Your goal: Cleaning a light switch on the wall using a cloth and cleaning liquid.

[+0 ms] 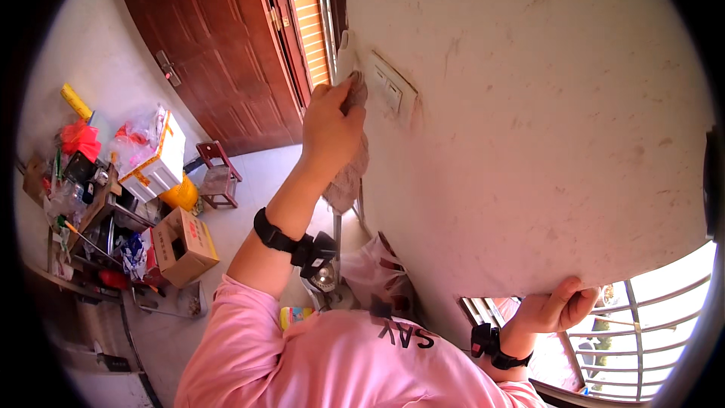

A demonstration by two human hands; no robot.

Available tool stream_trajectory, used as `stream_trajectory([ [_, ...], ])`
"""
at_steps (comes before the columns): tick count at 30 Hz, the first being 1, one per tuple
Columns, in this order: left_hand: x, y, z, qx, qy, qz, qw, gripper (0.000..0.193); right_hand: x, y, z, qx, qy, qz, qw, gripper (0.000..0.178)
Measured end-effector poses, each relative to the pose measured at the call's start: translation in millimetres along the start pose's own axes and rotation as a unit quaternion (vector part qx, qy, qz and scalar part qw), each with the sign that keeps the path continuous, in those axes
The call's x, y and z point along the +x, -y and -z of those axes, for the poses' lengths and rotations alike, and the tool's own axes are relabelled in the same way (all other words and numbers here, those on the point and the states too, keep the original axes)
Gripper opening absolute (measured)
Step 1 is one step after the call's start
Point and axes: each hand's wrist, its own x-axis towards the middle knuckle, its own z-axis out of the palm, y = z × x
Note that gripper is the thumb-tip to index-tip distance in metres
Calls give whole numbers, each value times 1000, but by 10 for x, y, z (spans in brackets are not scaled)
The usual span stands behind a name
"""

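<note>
My left hand (333,132) is raised to the wall, its fingers closed on a grey-brown cloth (347,181) that hangs down below them. The cloth's top touches the wall corner, just left of a white light switch (391,89) with a grimy frame. Above the fingers, a slim white fitting (345,40) sits at the corner. My right hand (557,308) is by the wall's lower edge at the window opening, fingers curled in loosely, with nothing visible in them. Each forearm wears a black strap with a small device.
Smudges mark the pale wall (529,128). A brown door (219,53) is at the far left. Below it stand a small wooden chair (217,176), a white foam box (158,162), a cardboard box (185,248) and clutter. A barred window (642,325) is at lower right; a plastic bag (374,268) hangs below the cloth.
</note>
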Motion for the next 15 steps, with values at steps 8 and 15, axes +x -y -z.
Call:
stream_trajectory([
  [8, -392, -365, -279, 118, 91, -125, 981, 41, 22, -5, -25, 9, -46, -7, 999, 19],
  [15, -479, -163, 22, -6, 158, -93, 983, 35, -18, -32, 73, 48, 14, -13, 999, 25],
])
